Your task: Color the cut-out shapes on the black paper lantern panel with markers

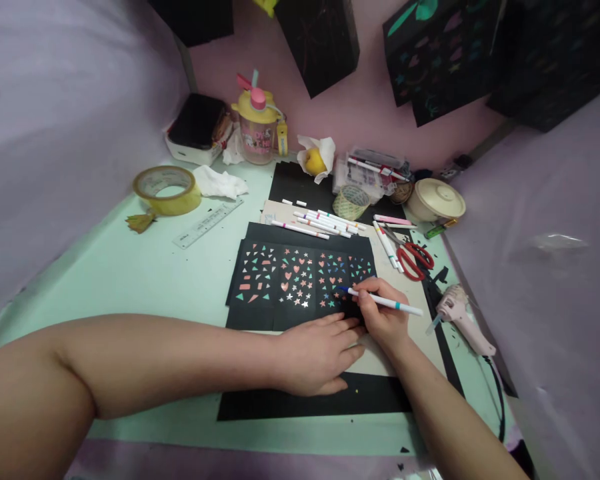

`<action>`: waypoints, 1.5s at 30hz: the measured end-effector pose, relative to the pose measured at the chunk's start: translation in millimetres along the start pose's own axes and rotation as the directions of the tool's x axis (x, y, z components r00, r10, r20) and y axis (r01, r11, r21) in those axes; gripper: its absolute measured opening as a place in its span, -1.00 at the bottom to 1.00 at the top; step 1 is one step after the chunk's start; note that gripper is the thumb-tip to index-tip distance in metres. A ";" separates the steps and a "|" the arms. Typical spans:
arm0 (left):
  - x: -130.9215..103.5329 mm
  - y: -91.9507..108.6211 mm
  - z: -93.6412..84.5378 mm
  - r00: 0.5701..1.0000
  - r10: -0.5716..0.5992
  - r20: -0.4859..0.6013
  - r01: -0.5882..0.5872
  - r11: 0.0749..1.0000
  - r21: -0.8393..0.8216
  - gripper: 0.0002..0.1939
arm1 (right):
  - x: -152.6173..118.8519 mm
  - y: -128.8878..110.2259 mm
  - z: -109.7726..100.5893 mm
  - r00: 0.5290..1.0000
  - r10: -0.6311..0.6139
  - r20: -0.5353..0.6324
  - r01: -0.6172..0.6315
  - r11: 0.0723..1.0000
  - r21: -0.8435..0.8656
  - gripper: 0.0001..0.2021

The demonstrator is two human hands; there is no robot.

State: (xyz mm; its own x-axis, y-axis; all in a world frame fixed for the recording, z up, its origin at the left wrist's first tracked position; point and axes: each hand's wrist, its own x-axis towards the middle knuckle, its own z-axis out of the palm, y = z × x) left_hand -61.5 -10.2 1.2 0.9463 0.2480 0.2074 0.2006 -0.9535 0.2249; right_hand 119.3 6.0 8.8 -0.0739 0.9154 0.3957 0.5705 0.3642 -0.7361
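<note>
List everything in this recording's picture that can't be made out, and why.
All in the head view:
Whether the tip of the white pen in the right hand touches the black sheet: too small to tell.
Palm of the left hand: hidden by its back.
Ruler markings: too small.
Inside of the bowl: hidden by its lid.
Black pieces up top: cut off by the upper edge.

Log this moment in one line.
left hand: palm down across near edge of patterned black card | right hand: holds white marker, blue tip over card | nearby: glue gun, red-handled scissors
</note>
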 end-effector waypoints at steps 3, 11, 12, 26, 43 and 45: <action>-0.9 0.1 1.4 1.000 -0.007 -0.013 0.007 1.000 0.000 -0.44 | 1.8 4.8 -0.4 0.998 0.038 -0.048 -0.039 0.999 -0.024 -0.90; -1.3 -2.4 1.1 1.000 0.018 -0.008 -0.018 1.000 -0.024 -0.44 | -1.1 -25.6 6.6 0.964 0.246 -0.102 -0.232 0.964 0.132 -0.87; -0.8 -2.5 0.3 1.000 0.023 -0.005 -0.023 0.999 -0.030 -0.44 | -3.5 -29.5 9.9 0.956 0.273 -0.110 -0.255 0.954 0.157 -0.88; -0.6 -2.6 1.7 0.999 0.028 -0.017 -0.029 0.999 -0.027 -0.49 | -17.9 -22.3 29.0 0.969 0.212 -0.127 -0.212 0.977 0.011 -0.90; 0.5 -2.1 -3.2 0.998 0.059 -0.026 -0.059 0.998 0.009 -0.58 | -17.5 -22.9 30.8 0.965 0.240 -0.110 -0.238 0.971 0.028 -0.90; 0.7 -2.0 -3.4 0.998 0.060 -0.024 -0.060 0.998 0.008 -0.58 | -17.9 -22.4 30.8 0.966 0.238 -0.100 -0.236 0.971 0.026 -0.90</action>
State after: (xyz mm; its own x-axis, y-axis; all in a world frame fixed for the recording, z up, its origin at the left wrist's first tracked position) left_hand -62.0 -7.6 4.2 0.9502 0.1945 0.2434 0.1459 -0.9680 0.2042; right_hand 82.7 -13.2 1.2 0.1464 0.9538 0.2623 0.5505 0.1417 -0.8227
